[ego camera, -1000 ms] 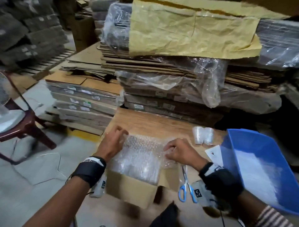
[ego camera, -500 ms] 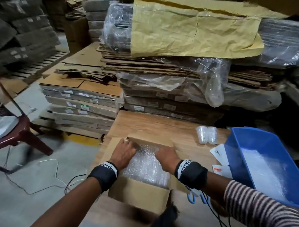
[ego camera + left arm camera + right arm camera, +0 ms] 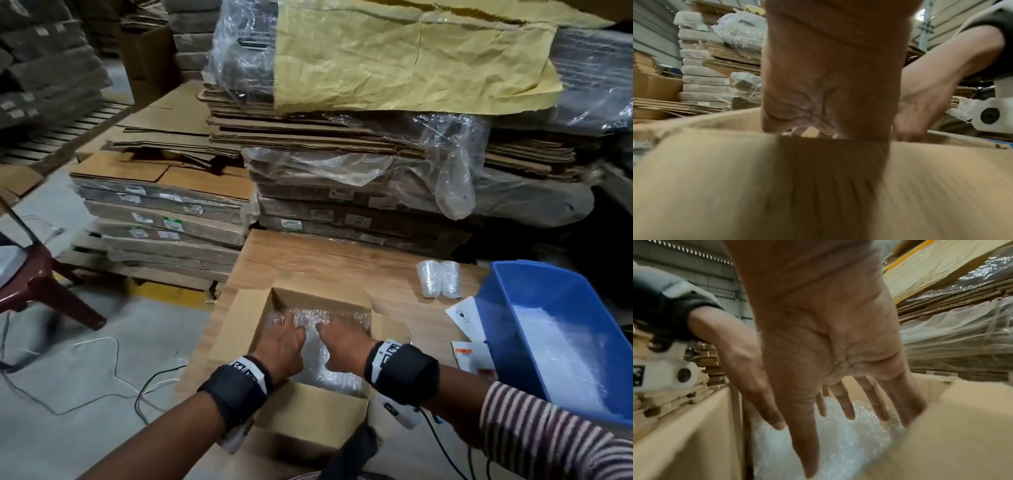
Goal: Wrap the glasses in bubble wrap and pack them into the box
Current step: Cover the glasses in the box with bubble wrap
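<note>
A: Where's the bubble wrap (image 3: 322, 346) now?

B: Down inside the open cardboard box (image 3: 236, 325), which sits on the wooden surface (image 3: 325, 260). Both hands are in there on top of it. The left hand (image 3: 282, 342) lies flat, fingers spread, and the right hand (image 3: 342, 342) is beside it; the right wrist view shows those fingers (image 3: 844, 404) long and straight, tips on the bubbles. Neither grip closes round anything: it is a flat press, not a hold.

A: And the glasses?

B: Two wrapped bundles (image 3: 438, 278) stand side by side on the surface, near the blue bin (image 3: 548, 308), well apart from the box. Whether anything lies under the sheet in the box, I cannot tell.

A: How will it all handle?

B: The sheet looks light, soft and springy, so I'd expect it to lift back unless pressed into the corners (slick plastic, too). The bundles are probably light but fragile inside. I'd take each around its middle, fingers wrapped over the padding, not pinched at a loose end that could unroll.
</note>
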`<state>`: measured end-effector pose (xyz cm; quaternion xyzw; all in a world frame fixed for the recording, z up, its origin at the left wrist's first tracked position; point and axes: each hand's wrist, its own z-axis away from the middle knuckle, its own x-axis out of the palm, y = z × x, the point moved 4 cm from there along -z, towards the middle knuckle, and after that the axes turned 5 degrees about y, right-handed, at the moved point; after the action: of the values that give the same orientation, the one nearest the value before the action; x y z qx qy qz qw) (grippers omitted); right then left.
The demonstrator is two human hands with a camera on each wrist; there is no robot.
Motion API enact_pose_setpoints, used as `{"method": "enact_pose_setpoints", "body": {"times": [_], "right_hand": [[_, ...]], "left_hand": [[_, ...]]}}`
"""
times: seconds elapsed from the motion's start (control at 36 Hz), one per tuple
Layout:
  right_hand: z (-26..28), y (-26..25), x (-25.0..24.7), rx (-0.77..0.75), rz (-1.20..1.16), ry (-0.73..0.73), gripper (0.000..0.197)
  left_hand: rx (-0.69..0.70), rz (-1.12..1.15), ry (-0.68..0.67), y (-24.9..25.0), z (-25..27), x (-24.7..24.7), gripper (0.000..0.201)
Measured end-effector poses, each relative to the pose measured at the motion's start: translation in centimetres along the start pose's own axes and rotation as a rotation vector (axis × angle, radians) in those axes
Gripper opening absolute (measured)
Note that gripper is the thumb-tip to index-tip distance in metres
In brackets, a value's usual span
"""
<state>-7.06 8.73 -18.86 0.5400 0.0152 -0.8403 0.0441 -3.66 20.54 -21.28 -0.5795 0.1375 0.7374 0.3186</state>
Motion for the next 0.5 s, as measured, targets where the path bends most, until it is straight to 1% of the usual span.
{"method": "enact_pose_setpoints", "body": {"times": [0.08,0.17,0.28,0.42,0.5], "right_hand": [[-0.8,0.2,1.3,0.068,-0.02,-0.068,0.063],[-1.2,0.4,2.1,0.08,-0.026,-0.111,0.067],[-1.5,0.6,2.9,0.103,-0.06,-0.152,0.074],[-1.7,0.8,3.4,0.118,-0.114,-0.172,0.09],[-1.5,0.9,3.8,0.102,-0.105,-0.149,0.09]], "left_hand": [[-0.04,0.159,-0.107,0.2,0.0,1.2,0.065],[-0.08,0.242,-0.154,0.2,-0.2,2.1,0.067],[-0.113,0.317,-0.159,-0.1,-0.5,2.8,0.066],[-0.133,0.418,-0.156,-0.4,-1.1,3.2,0.065],[-0.13,0.452,-0.16,-0.6,-1.3,3.6,0.066]]}}
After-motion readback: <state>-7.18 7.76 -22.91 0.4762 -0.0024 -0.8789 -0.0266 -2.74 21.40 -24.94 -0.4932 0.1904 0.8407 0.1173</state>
